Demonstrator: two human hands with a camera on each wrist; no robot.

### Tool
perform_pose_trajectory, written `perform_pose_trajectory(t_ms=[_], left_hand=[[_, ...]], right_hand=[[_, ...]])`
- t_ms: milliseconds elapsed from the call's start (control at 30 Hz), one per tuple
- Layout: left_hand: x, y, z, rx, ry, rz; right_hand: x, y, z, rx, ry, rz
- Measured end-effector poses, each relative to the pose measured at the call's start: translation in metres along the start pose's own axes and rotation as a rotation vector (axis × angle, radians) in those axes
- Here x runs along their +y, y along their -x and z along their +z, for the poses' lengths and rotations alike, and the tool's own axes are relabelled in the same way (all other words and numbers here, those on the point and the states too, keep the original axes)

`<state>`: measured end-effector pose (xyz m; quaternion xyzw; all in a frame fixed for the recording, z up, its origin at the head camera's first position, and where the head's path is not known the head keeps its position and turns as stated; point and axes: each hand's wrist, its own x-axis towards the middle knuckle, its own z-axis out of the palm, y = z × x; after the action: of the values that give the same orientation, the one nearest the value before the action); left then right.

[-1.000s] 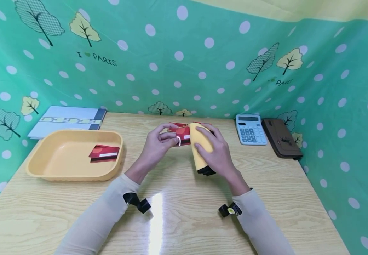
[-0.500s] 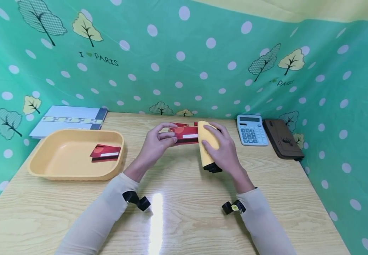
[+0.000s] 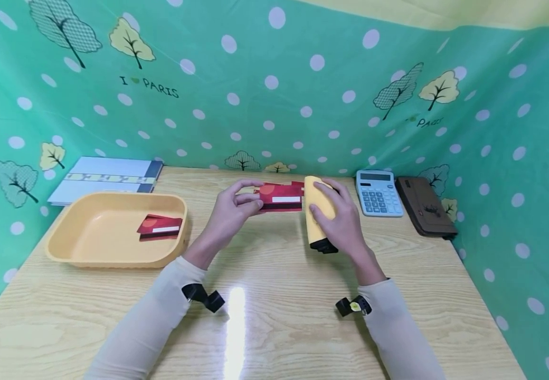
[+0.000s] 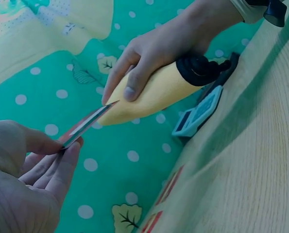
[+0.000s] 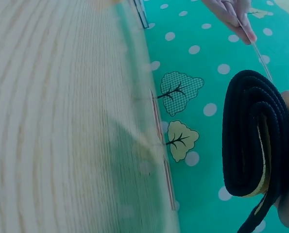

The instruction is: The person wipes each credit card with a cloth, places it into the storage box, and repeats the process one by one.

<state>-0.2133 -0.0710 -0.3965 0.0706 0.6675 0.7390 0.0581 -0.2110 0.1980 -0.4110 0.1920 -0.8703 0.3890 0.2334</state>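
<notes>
My left hand (image 3: 229,211) pinches a red bank card (image 3: 281,199) with a white strip and a dark stripe, by its left end between thumb and fingers. To its right, my right hand (image 3: 343,224) grips a rolled yellow cloth (image 3: 311,214) with black edging. Both are held up above the table. In the left wrist view the card (image 4: 88,121) is seen nearly edge-on, its far tip overlapping the end of the cloth (image 4: 151,99). The right wrist view faces the layered black edge (image 5: 244,145) of the roll.
More red cards (image 4: 169,185) lie on the table at the back, partly hidden in the head view. At left, a yellow tray (image 3: 98,258) holds red cards (image 3: 160,228), with a blue-white notebook (image 3: 108,174) behind it. A calculator (image 3: 379,195) and brown wallet (image 3: 424,206) lie at back right.
My right hand has moved right with the cloth, away from my left hand, uncovering more of the red card. The left hand has stayed almost in place, still holding the card.
</notes>
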Motion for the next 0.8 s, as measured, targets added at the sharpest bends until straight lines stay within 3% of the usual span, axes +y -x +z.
perform_pose_trajectory(t_ms=[167,333,533,800], left_hand=[[0.004,0.002,-0.003,-0.007,-0.022,0.001],[0.014,0.009,-0.015,0.017,-0.111,0.011],[0.018,0.021,-0.041,0.048,-0.194,-0.002],[0.028,0.04,-0.086,0.109,-0.293,-0.021]], right_hand=[[-0.001,0.001,0.0,-0.002,0.013,0.004],[-0.001,-0.001,0.002,-0.002,0.007,-0.005],[-0.003,-0.001,0.003,-0.014,0.006,0.001],[-0.003,0.001,0.002,-0.031,0.012,0.006]])
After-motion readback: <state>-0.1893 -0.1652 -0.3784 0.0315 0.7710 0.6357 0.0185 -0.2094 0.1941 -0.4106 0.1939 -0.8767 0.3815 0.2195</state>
